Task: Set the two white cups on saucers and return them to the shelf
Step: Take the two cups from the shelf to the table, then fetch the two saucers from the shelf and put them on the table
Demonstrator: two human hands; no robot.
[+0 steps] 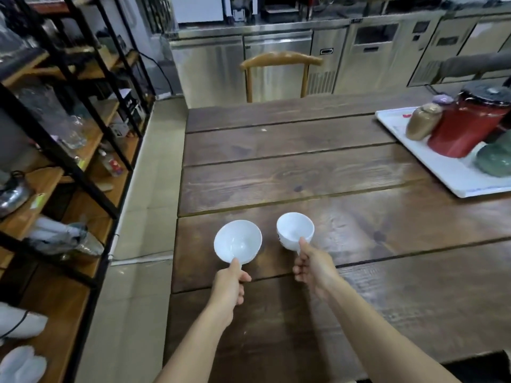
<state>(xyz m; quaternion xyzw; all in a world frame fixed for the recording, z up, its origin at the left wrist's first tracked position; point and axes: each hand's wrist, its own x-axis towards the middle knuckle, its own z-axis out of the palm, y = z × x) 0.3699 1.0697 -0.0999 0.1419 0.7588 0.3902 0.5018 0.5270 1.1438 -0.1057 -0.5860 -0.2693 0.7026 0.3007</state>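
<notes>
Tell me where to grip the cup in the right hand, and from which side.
By its handle, from the near side. The cup sits upright with its mouth open and its handle toward the person, where the right hand already pinches it.

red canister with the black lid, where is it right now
In the head view the red canister stands at the far right on the white tray, between a tan jar and a green pot.
</notes>
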